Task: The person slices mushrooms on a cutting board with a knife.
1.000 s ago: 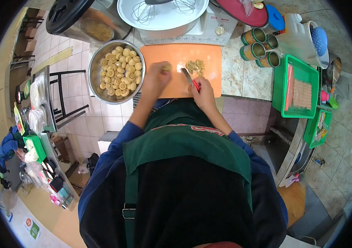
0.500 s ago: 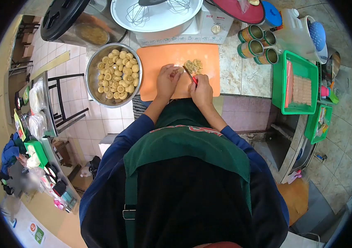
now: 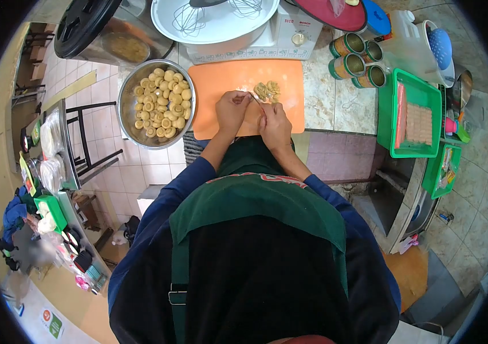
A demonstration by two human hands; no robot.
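Note:
An orange cutting board lies on the counter in front of me. My left hand presses a mushroom against the board, fingers curled over it. My right hand grips a red-handled knife whose blade meets the mushroom beside my left fingers. A small pile of cut mushroom pieces sits just beyond the blade. To the left, a steel bowl holds several whole mushrooms.
A white stand mixer with a whisk stands behind the board. Open tins sit at the right, then green trays. A lidded pot is at the back left. Tiled floor and a stool lie to the left.
My left hand carried a mushroom from near the bowl to the middle of the board. My right hand brought the knife over to it, and both hands now meet.

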